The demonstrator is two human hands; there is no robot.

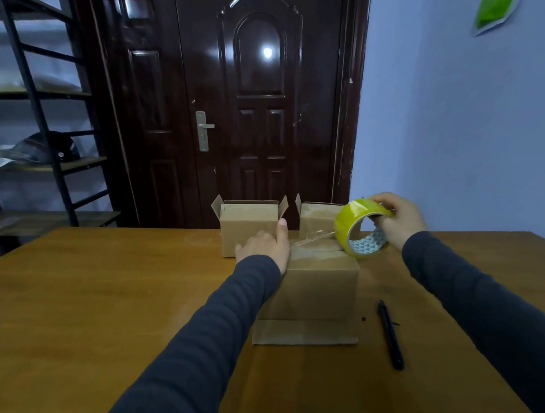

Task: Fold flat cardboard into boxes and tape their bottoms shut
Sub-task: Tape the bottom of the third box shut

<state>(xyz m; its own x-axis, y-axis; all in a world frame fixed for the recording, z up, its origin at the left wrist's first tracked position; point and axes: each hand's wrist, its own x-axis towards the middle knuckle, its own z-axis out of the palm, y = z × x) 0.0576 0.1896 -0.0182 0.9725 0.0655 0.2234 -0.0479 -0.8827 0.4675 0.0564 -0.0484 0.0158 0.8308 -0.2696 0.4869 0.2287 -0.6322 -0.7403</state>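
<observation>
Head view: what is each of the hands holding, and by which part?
The right hand grips the tape roll by its upper right rim. The left hand holds nothing; it rests flat on the box.

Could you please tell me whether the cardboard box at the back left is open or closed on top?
Open. The back left box has flaps standing up and splaying outward at both ends, not folded over.
</observation>
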